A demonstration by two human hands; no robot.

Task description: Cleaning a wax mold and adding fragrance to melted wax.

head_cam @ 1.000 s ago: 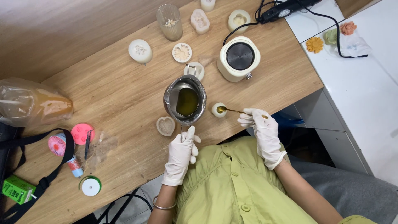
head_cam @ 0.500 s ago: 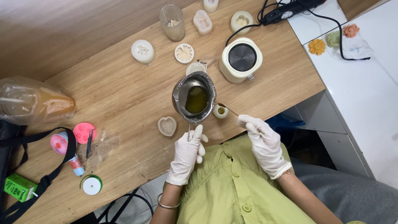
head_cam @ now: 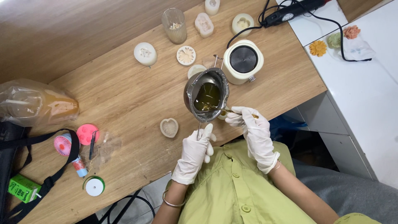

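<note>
While our left hand (head_cam: pixel 195 151) is closed on the thin handle of the steel pouring pot (head_cam: pixel 206 96), we hold the pot lifted over the wooden table (head_cam: pixel 124 99), just in front of the cream electric warmer (head_cam: pixel 243 61). Yellow-green liquid sits inside the pot. Our right hand (head_cam: pixel 253 130), gloved white like the left, pinches a slim gold spoon (head_cam: pixel 222 110) between its fingers; the spoon's tip reaches into the liquid at the pot's near rim. The two hands stay apart, one on each side of the pot's near edge. A small heart-shaped mold (head_cam: pixel 169 127) lies on the table left of the pot, near the table's front edge. Beyond the pot sit a round flower mold (head_cam: pixel 186 55), an oval white mold (head_cam: pixel 145 54) and a clear glass (head_cam: pixel 174 25). Far left of the pot lie a plastic bag (head_cam: pixel 37 103), a pink mini fan (head_cam: pixel 63 145) and a green spool (head_cam: pixel 94 186).
</note>
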